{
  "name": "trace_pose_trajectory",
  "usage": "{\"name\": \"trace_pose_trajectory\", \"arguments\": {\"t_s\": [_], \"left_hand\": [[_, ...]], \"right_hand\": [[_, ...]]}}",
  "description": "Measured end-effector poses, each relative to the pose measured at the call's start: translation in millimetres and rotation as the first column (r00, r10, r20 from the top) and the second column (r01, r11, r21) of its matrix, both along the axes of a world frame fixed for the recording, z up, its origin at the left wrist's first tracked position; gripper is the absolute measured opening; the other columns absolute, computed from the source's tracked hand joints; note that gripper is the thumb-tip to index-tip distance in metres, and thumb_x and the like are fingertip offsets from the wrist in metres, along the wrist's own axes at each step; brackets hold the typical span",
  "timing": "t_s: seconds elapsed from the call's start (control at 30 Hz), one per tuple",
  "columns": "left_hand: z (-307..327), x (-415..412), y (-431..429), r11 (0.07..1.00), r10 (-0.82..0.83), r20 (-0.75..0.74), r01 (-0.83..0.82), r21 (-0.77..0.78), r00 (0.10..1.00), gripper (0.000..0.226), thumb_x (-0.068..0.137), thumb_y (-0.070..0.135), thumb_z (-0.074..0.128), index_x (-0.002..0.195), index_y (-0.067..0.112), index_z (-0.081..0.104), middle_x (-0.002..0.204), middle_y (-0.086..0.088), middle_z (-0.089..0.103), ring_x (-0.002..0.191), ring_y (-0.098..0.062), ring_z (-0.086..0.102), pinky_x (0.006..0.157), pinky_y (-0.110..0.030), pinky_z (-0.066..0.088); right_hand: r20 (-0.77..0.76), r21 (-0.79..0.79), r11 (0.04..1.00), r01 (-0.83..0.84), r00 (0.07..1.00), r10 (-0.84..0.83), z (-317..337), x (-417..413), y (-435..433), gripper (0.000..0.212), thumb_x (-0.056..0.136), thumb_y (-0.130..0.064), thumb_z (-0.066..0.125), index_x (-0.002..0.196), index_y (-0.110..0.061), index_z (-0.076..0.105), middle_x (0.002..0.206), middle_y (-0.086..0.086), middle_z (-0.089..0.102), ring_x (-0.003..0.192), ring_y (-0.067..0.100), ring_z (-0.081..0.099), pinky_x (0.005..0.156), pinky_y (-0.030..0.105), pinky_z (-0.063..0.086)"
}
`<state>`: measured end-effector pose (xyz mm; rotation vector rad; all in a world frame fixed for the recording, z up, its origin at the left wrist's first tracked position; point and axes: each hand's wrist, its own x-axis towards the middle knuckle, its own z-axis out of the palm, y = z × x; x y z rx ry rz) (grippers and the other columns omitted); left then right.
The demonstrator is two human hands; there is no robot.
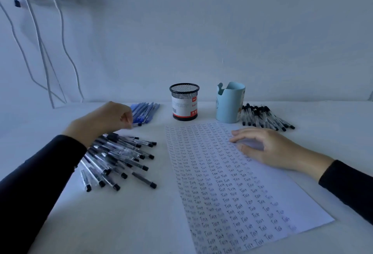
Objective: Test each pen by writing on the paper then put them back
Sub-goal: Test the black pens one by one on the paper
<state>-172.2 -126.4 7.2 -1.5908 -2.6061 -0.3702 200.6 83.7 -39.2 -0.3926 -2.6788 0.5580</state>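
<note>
Pinching a pen (137,125), left hand (105,121) hovers; right hand (270,148) lies slack on paper (222,193).

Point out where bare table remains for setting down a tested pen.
Bare table lies nearer than the black pen pile, left of the paper, and far right beyond the right pens. Crowded along the back: blue pens, mesh cup, blue holder.

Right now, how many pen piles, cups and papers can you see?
Pen piles: 3 (blue pile, left black pile, right black pile)
Cups: 2 (mesh cup, light blue cup)
Papers: 1 (paper)
Single pen pinched in the left hand: 1
Total: 7
</note>
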Motion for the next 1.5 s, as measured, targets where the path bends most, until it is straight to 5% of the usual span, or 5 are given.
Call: {"name": "trace_pose_trajectory", "arguments": {"t_s": [0.33, 0.63, 1.13, 1.27, 1.5], "left_hand": [[-10.0, 1.5, 8.8, 0.999, -0.037, -0.037, 0.036, -0.021, 0.999, 0.011, 0.093, 0.011, 0.061, 0.102, 0.014, 0.068, 0.101, -0.004, 0.058, 0.097, -0.024, 0.057, 0.080, -0.026, 0.037], [-26.1, 165.5, 36.1, 0.676, -0.680, -0.207, 0.711, 0.193, 0.703, 0.020, 0.094, 0.015, 0.062, 0.112, 0.013, 0.069, 0.105, 0.003, 0.060, 0.088, -0.014, 0.062, 0.079, -0.025, 0.052], [-28.6, 122.0, 35.7, 0.818, -0.499, -0.018, 0.478, 0.320, 0.866, 0.040, 0.091, 0.047, 0.047, 0.110, 0.019, 0.068, 0.103, 0.008, 0.062, 0.089, -0.003, 0.063, 0.083, -0.035, 0.057], [-34.3, 133.0, 37.3, 0.868, -0.462, 0.043, 0.442, 0.225, 0.886, 0.028, 0.098, 0.036, 0.048, 0.120, 0.026, 0.062, 0.117, 0.013, 0.058, 0.097, -0.001, 0.058, 0.093, -0.032, 0.051], [-33.7, 141.1, 30.9, 0.859, -0.486, 0.120, 0.498, -0.121, 0.866, 0.066, 0.083, 0.077, 0.029, 0.143, 0.049, 0.034, 0.153, 0.029, 0.024, 0.138, 0.004, 0.027, 0.117, -0.025, 0.019]], "right_hand": [[0.027, -0.020, 1.000, 0.021, 0.999, -0.020, 1.0, -0.7, -1.1, 0.026, 0.093, -0.031, 0.063, 0.111, -0.048, 0.062, 0.135, -0.020, 0.053, 0.123, -0.025, 0.035, 0.098, -0.005, 0.019], [0.040, -0.036, 0.998, 0.056, 0.998, -0.054, 5.0, -0.9, -4.8, 0.022, 0.091, -0.039, 0.060, 0.112, -0.046, 0.063, 0.126, -0.026, 0.055, 0.122, -0.013, 0.045, 0.107, 0.014, 0.030], [-0.035, -0.218, 0.973, 0.077, 0.996, -0.086, 14.0, -13.8, -36.9, 0.021, 0.084, -0.040, 0.072, 0.097, -0.024, 0.073, 0.115, -0.010, 0.067, 0.104, -0.003, 0.060, 0.094, 0.014, 0.041], [-0.304, -0.800, 0.589, -0.114, 0.923, -0.235, 32.6, -8.0, -22.5, 0.005, 0.099, -0.019, 0.054, 0.099, -0.014, 0.054, 0.112, 0.015, 0.071, 0.099, 0.023, 0.069, 0.091, 0.038, 0.054], [-0.273, -0.960, 0.053, -0.274, 0.885, -0.378, 48.1, 4.7, -10.1, 0.039, 0.095, -0.055, 0.043, 0.111, -0.028, 0.065, 0.057, -0.005, 0.026, 0.042, 0.009, 0.021, 0.039, 0.019, 0.019]]}}
